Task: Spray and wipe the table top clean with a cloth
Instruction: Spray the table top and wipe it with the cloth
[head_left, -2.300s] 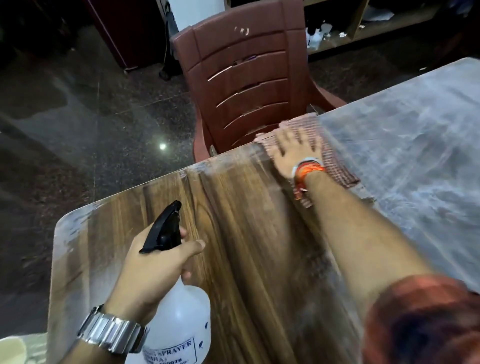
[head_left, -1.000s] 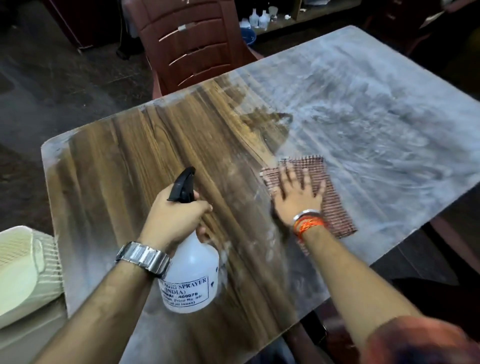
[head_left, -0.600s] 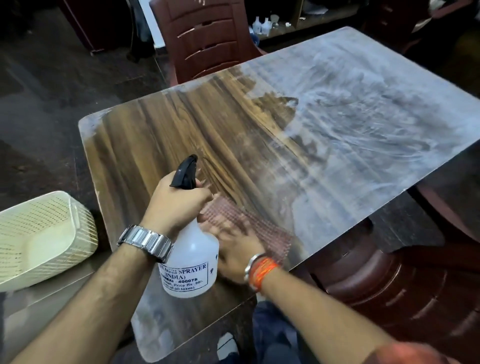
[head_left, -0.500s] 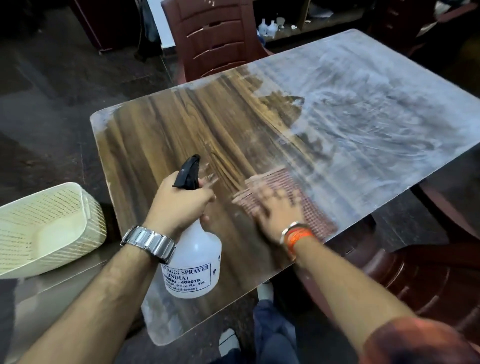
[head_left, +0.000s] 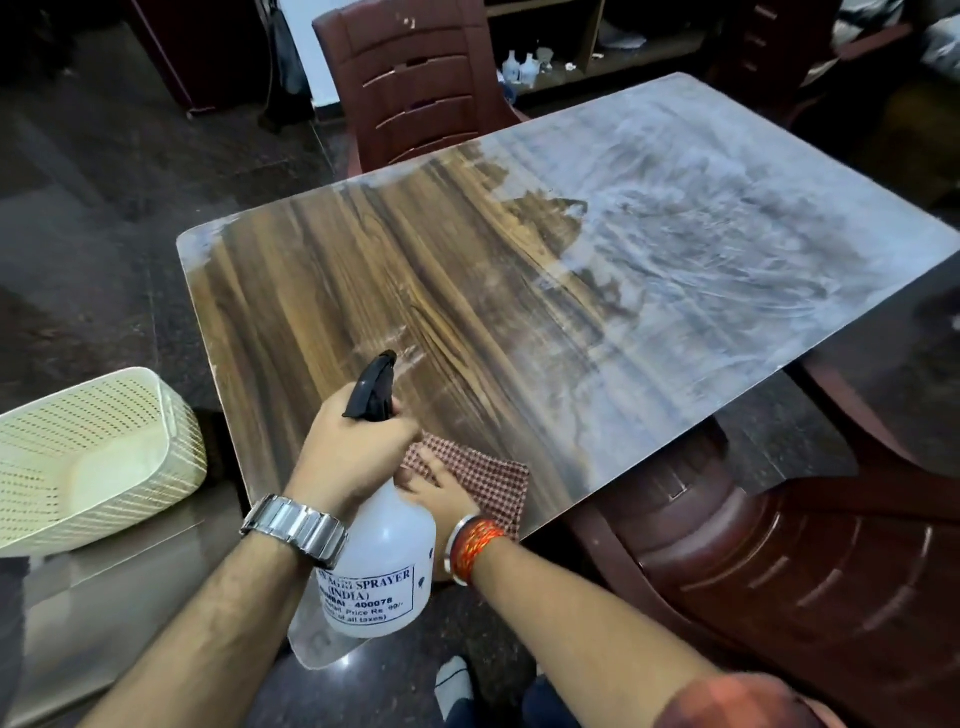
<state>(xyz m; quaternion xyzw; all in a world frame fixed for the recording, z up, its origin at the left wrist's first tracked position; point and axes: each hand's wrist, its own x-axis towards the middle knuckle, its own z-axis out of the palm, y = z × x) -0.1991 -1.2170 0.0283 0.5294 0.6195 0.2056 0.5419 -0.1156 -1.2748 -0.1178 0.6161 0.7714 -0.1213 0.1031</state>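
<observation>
A wood-grain table top (head_left: 415, 291) fills the middle of the head view; its left half shows clean brown grain, its right half is coated with a white dusty film (head_left: 727, 218). My left hand (head_left: 358, 447) grips the neck of a translucent white spray bottle (head_left: 379, 566) with a black trigger head, held above the table's near edge. My right hand (head_left: 436, 488) lies flat on a red-and-white checked cloth (head_left: 488, 480) and presses it onto the near edge, partly hidden behind the bottle.
A dark red plastic chair (head_left: 415, 78) stands at the far side, another (head_left: 805, 545) at the near right under the table edge. A cream perforated basket (head_left: 88, 457) sits on a low surface to the left. Shelves with small bottles (head_left: 524, 65) line the back.
My right hand has dragged the cloth back toward me and leftward to the near edge, tucking in beside the bottle. The left hand keeps hold of the sprayer.
</observation>
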